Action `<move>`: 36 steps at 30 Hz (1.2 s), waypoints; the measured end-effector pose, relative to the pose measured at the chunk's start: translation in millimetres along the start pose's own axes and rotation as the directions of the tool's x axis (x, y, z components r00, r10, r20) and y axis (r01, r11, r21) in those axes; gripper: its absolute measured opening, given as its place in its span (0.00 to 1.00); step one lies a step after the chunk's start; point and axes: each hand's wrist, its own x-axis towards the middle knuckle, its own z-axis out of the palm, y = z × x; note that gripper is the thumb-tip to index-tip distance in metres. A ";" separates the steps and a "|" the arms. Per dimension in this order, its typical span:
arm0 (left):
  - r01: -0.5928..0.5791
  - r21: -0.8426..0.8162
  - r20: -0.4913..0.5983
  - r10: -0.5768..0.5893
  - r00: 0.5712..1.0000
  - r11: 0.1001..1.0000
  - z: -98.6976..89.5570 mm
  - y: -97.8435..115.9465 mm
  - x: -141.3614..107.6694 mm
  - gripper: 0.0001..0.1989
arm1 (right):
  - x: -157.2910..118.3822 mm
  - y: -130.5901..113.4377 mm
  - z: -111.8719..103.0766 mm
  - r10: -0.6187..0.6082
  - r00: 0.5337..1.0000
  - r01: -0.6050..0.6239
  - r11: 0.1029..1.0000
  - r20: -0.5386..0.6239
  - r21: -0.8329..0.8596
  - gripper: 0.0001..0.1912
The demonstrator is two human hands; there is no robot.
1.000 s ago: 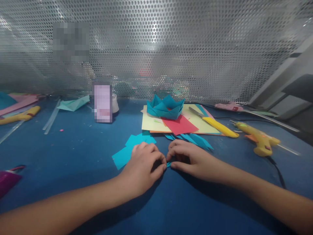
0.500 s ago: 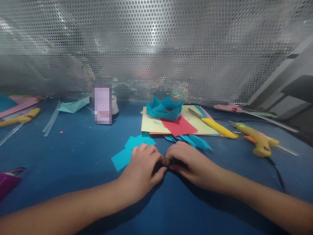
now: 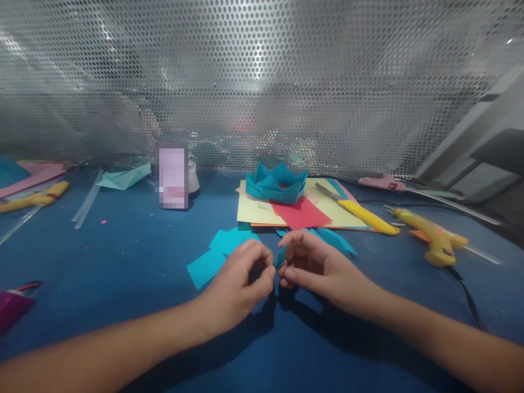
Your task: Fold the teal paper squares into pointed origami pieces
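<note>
Between my two hands is a small blue paper piece (image 3: 280, 256), partly hidden by the fingers. My left hand (image 3: 245, 275) pinches its left side with thumb and fingertips. My right hand (image 3: 317, 267) curls its fingers around the right side. Flat blue paper pieces (image 3: 207, 266) lie beside and behind my left hand. More narrow blue pieces (image 3: 335, 240) lie behind my right hand. A folded blue paper crown shape (image 3: 276, 184) stands on a stack of coloured sheets (image 3: 254, 210), next to a red sheet (image 3: 302, 212).
A yellow knife (image 3: 368, 216) rests on the sheets' right part. Beyond it lies a yellow glue gun (image 3: 436, 237) with a cord. At the left are another yellow tool (image 3: 36, 199), clear sticks (image 3: 88, 201) and a purple object (image 3: 14, 311). A perforated metal panel (image 3: 245, 82) stands behind.
My fingers have lifted and spread a little, and the small blue piece between them shows more. My right hand's fingers have turned more upright.
</note>
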 end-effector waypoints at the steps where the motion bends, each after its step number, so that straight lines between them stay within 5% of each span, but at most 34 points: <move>1: 0.037 -0.094 0.014 -0.036 0.999 0.995 1.0 -0.3 -0.2 0.06 | -0.3 -0.6 1.7 0.022 1.000 -0.022 0.999 -0.012 0.028 0.16; 6: 0.255 -0.459 0.164 -0.201 0.966 0.851 6.0 4.4 -0.5 0.12 | -3.3 -4.8 5.6 0.111 0.991 -0.111 0.994 -0.080 0.006 0.16; 14: 0.424 -0.605 0.227 -0.364 0.903 0.674 1.9 13.0 1.8 0.15 | -2.1 -4.4 5.2 0.175 0.973 -0.181 0.983 -0.152 -0.024 0.16; 36: 0.436 -0.598 0.235 -0.373 0.898 0.672 4.3 8.6 2.0 0.09 | -1.9 -1.2 11.4 0.222 0.953 -0.247 0.964 -0.204 -0.102 0.19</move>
